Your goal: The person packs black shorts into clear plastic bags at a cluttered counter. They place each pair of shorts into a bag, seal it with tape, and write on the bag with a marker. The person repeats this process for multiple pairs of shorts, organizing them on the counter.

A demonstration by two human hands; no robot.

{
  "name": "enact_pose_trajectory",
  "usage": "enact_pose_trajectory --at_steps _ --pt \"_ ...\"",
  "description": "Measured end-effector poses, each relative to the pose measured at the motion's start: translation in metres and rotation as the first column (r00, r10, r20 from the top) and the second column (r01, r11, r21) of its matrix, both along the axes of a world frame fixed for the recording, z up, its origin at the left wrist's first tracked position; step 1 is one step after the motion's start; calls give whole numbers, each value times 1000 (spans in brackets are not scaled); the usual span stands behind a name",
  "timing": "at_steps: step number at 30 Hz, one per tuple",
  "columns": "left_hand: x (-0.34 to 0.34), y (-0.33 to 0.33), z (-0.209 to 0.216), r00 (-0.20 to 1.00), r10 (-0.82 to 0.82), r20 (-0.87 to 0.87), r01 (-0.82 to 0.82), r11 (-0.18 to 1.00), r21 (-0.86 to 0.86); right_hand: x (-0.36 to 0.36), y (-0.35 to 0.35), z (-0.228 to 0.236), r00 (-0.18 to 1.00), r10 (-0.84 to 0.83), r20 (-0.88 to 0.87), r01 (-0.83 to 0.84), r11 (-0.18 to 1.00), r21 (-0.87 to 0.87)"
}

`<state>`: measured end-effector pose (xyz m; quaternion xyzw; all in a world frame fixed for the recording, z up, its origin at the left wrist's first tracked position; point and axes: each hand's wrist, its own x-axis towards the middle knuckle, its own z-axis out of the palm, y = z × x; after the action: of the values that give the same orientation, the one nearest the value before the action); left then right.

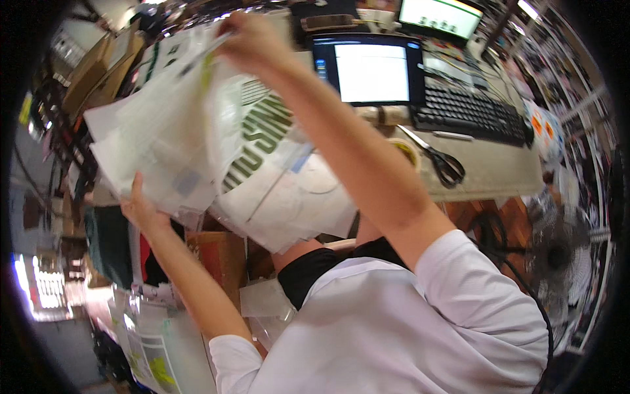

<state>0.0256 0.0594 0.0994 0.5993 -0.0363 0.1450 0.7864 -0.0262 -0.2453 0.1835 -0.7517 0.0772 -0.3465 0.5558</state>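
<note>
A clear plastic bag (157, 144) with pale sheets showing through it is lifted at a slant at the left of the desk. My right hand (256, 46) reaches across to its top edge and pinches it, slightly blurred. At its lower left edge my left hand (144, 213) grips it, thumb on the near face, the other fingers mostly hidden. Beside and beneath it lies a white plastic bag with large dark green print (262, 131). More clear plastic and papers (298, 207) hang over the desk's near edge, above my lap.
Right of my right forearm are black-handled scissors (447, 169), a tape roll (408, 152), a black keyboard (472, 115) and a lit screen (371, 69). A second monitor (440, 18) stands behind. A fan (558, 253) stands at the right, a cardboard box (220, 262) below the desk.
</note>
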Motion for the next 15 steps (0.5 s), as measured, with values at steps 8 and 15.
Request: enact_pose_trajectory --at_steps 8,15 --pt "3 -10 4 997 -49 63 49 999 14 52 -14 -11 980 201 -1 -201 978 55" --pt "32 56 -1 996 -44 78 52 993 -110 108 75 62 939 314 144 -326 943 72"
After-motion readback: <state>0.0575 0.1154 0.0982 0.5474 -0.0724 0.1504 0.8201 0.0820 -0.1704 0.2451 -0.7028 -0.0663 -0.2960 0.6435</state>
